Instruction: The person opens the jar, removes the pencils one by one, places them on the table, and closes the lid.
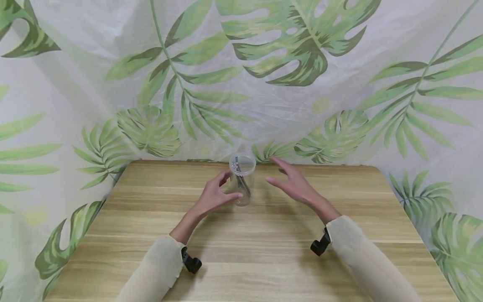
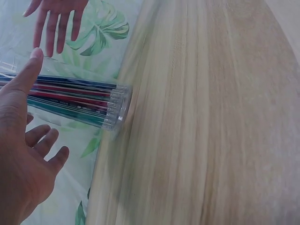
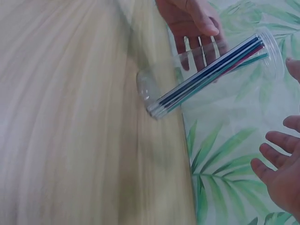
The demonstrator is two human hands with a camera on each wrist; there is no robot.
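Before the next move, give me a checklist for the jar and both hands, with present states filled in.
1. Clear jar upright on the table: ok.
2. Coloured sticks inside the jar: ok, several lie together.
3. Left hand positioned at the jar: ok.
4. Left hand firmly touching the jar: cannot tell.
5. Right hand on the jar: not ok, it is apart.
6. Jar's top closed: cannot tell.

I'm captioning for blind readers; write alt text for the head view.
A clear jar of pens or pencils stands on a wooden table, between a person's left hand, close beside it, and right hand, open and apart. Leafy cloth hangs behind.
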